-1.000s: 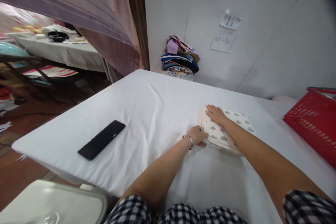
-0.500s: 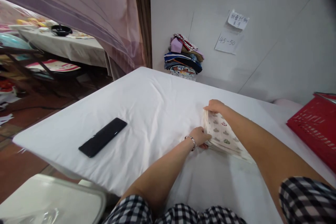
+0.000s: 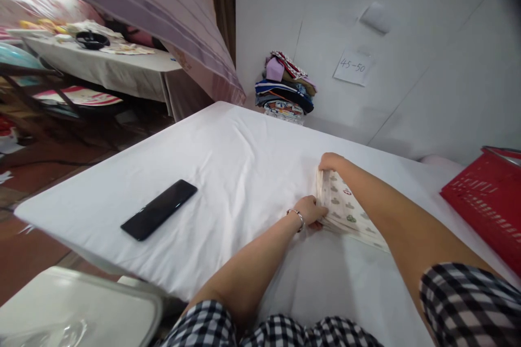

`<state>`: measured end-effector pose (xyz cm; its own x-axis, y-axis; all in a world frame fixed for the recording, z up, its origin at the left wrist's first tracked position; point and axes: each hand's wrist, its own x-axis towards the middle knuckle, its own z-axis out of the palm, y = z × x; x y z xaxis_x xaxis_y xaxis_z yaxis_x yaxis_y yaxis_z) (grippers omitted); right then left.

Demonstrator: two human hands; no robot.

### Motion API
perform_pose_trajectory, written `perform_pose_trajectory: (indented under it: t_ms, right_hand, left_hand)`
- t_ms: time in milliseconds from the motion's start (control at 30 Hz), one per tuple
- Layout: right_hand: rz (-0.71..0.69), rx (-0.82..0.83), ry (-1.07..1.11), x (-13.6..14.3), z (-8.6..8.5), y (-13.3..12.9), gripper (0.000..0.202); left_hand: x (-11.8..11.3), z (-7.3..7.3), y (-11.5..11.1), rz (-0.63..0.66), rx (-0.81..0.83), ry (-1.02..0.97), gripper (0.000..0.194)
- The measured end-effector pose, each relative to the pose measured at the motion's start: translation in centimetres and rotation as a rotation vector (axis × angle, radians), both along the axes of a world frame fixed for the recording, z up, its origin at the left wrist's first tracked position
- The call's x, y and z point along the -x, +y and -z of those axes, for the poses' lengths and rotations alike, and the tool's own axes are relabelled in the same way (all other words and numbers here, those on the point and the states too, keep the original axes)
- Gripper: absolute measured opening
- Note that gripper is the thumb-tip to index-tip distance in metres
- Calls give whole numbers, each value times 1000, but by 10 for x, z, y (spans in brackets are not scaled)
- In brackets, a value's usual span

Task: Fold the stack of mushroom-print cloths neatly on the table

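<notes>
A cream cloth [image 3: 350,218] printed with small grey-green, green and red shapes lies folded in layers on the white-covered table [image 3: 211,146]. My left hand [image 3: 310,211], with a bracelet at the wrist, pinches the cloth's near left corner. At its far left corner my right hand [image 3: 331,161] is closed on the folded edge, the fingertips mostly hidden behind the hand. My right forearm covers part of the cloth's right side. Between the two hands the layered left edge stands slightly raised.
A black phone [image 3: 160,209] lies on the table's left. A stack of folded clothes [image 3: 285,87] stands by the wall. At right is a red basket [image 3: 484,200]. A white stool [image 3: 77,309] sits below left. A curtain [image 3: 163,0] hangs before another table [image 3: 122,68].
My right forearm has shifted slightly left, and both hands keep their hold on the cloth. The curtain has swung, and the upper paper on the wall has flapped up.
</notes>
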<state>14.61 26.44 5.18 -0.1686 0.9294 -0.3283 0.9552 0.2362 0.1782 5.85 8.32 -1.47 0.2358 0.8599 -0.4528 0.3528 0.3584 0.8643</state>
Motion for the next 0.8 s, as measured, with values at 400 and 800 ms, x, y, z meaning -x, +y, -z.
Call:
perform_pose_trajectory:
  t_ms: [400,800]
  right_hand:
    - [7,8,-83,22,-3,-5,36]
    - [202,309,105,-5,-4,3,12]
  left_hand:
    - [2,-4,-4,-15,28,-145,37]
    - [4,-3,-4,4,41,-108,39]
